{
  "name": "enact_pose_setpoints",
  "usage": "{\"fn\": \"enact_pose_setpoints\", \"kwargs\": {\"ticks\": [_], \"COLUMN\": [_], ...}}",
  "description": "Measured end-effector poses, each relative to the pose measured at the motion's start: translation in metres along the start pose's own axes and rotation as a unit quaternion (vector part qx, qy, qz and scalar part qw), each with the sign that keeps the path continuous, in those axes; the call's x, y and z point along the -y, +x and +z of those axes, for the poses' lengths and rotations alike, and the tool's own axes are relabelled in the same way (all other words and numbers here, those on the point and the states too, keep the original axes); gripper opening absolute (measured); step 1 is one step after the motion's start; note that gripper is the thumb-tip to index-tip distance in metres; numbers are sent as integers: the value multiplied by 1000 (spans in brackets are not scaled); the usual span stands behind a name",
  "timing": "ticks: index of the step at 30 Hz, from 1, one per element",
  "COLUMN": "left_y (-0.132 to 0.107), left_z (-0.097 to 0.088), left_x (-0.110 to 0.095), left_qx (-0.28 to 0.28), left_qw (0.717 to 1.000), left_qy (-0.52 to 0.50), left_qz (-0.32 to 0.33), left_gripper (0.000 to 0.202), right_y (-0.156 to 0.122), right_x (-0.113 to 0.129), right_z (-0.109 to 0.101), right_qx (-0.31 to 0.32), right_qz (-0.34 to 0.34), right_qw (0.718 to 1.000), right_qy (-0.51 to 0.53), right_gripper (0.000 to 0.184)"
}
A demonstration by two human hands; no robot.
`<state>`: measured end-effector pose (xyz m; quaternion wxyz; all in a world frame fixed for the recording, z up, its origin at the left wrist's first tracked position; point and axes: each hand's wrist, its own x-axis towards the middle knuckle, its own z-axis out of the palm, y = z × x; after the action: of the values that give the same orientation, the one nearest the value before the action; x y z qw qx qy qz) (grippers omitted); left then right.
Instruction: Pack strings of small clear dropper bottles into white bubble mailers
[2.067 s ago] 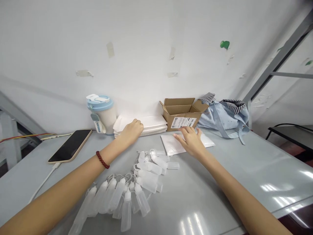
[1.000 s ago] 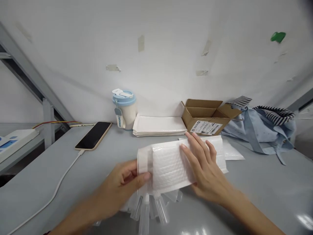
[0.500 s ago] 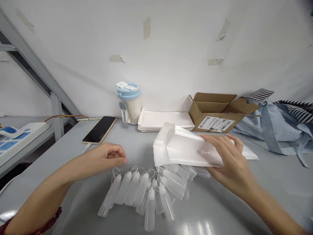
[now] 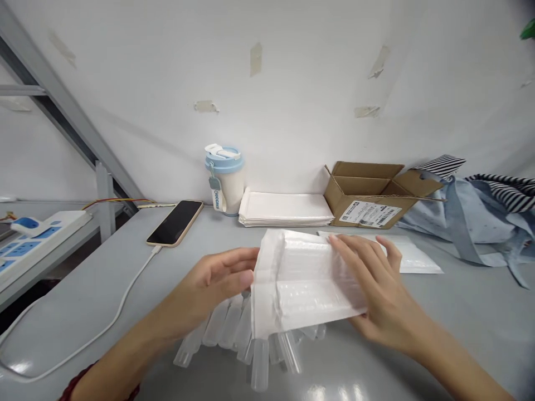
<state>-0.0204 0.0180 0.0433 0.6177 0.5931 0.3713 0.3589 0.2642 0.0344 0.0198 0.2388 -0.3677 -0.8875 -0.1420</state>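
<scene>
My right hand [image 4: 376, 289] grips a white bubble mailer [image 4: 298, 281] from its right side, fingers laid over its face, holding it above the table. My left hand [image 4: 213, 284] reaches to the mailer's open flap end, fingers stretched out and touching its left edge. Under the mailer lies a pile of several small translucent squeeze bottles [image 4: 234, 337], partly hidden by it.
A stack of white mailers [image 4: 286, 209], a blue-lidded cup [image 4: 223, 178] and an open cardboard box [image 4: 368, 192] stand along the wall. A phone [image 4: 175, 223] on a cable lies left. Another mailer [image 4: 412, 256], blue cloth [image 4: 472, 220] and a power strip [image 4: 33, 234] are nearby.
My left hand has come back from the bottles to the mailer's left edge. My right hand has lowered the mailer over the bottle pile.
</scene>
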Motion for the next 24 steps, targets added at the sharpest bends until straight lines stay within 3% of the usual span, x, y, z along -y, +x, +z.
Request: {"fn": "enact_pose_setpoints", "kwargs": {"ticks": [6, 12, 15, 20, 24], "left_y": [-4, -2, -2, -2, -2], "left_z": [16, 22, 25, 33, 42], "left_x": [7, 10, 7, 4, 5], "left_qx": [-4, 19, -3, -101, -99], "left_qw": [994, 994, 996, 984, 976], "left_qy": [-68, -74, -32, 86, 126], "left_qz": [-81, -81, -88, -122, -145], "left_gripper": [28, 27, 25, 15, 15], "right_y": [0, -2, -2, -2, 0], "right_x": [15, 19, 17, 15, 18], "right_z": [-1, 1, 1, 2, 1], "right_qx": [13, 26, 2, -14, -30], "right_qz": [-27, -51, -43, -36, -45], "right_qw": [999, 998, 999, 999, 998], "right_qy": [-16, 0, 7, 7, 20], "right_gripper": [73, 71, 68, 62, 59]}}
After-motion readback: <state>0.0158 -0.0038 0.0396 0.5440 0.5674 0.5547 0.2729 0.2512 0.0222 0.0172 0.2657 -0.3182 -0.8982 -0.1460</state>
